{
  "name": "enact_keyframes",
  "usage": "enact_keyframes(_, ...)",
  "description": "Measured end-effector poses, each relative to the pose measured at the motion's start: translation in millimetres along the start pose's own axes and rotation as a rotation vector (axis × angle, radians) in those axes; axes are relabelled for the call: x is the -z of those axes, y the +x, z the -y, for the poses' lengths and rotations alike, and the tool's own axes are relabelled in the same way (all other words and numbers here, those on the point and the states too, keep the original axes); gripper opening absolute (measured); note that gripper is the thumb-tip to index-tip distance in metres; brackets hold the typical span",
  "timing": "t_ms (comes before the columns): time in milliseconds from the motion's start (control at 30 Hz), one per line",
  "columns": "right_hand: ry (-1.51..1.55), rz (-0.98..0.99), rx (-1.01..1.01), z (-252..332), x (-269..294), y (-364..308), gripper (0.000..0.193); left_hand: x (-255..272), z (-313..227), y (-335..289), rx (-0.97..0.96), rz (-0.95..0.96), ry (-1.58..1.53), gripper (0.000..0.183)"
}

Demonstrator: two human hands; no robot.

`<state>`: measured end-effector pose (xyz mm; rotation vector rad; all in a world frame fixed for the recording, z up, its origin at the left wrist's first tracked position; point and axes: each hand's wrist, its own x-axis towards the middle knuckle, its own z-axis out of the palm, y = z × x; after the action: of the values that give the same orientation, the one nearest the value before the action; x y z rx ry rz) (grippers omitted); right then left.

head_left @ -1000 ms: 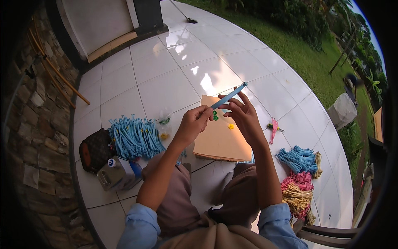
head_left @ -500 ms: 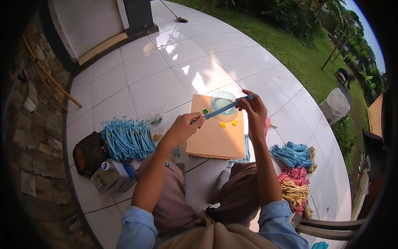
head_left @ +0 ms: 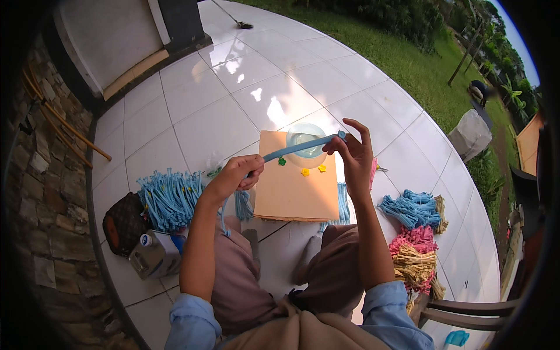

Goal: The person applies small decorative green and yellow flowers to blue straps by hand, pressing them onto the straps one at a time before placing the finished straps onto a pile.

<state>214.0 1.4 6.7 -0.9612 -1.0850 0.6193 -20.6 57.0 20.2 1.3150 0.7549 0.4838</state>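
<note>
A long light-blue strip [head_left: 296,148] with a round knob at its right end stretches above a cardboard-topped box. My left hand [head_left: 238,177] is closed round it, and the loose tail hangs below that fist beside my knee. With thumb and fingers my right hand [head_left: 354,154] pinches the strip by the knob, its index finger raised. Beneath the strip, on the tan cardboard [head_left: 294,195], stands a clear bluish bowl [head_left: 307,135]. Small flower-shaped pieces lie near it: a green one [head_left: 282,161] and two yellow ones [head_left: 305,172].
A large pile of blue strips [head_left: 169,198] lies at left, by a brown bag [head_left: 125,224] and a metal can [head_left: 154,255]. Blue, pink and tan bundles [head_left: 414,259] lie at right beside a chair arm [head_left: 466,309]. Far off, a person [head_left: 478,90] bends over on grass.
My left hand has shifted left and a little down along the strip, whose tail now hangs below it. My right hand has moved slightly left. The whole view has turned slightly.
</note>
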Motion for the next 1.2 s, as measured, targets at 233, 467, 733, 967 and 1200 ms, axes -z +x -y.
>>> enact_keyframes(233, -0.635, 0.353, -0.396, -81.2, 27.6, -0.8, 0.028, 8.4, 12.1, 13.5, -0.11, -0.336, -0.1, 0.031)
enact_keyframes(467, -0.926, 0.618, 0.155, -156.0, -25.5, -18.3, 0.032, 11.3, 28.6, 28.0, -0.098, -0.535, 0.019, 0.033)
enact_keyframes(733, -1.005, 0.551, 0.182, -180.0, -44.4, -16.7, 0.034, 10.3, 34.6, 30.8, -0.112, -0.657, 0.239, 0.034)
enact_keyframes(967, -0.795, 0.437, 0.074, -150.6, -54.1, 0.9, 0.043, -4.1, 20.3, 33.7, -0.163, -0.673, 0.159, 0.036)
enact_keyframes(1200, -0.54, 0.208, 0.175, -17.5, -82.8, 7.4, 0.049, -14.2, 9.2, 27.1, -0.229, -0.666, 0.084, 0.034)
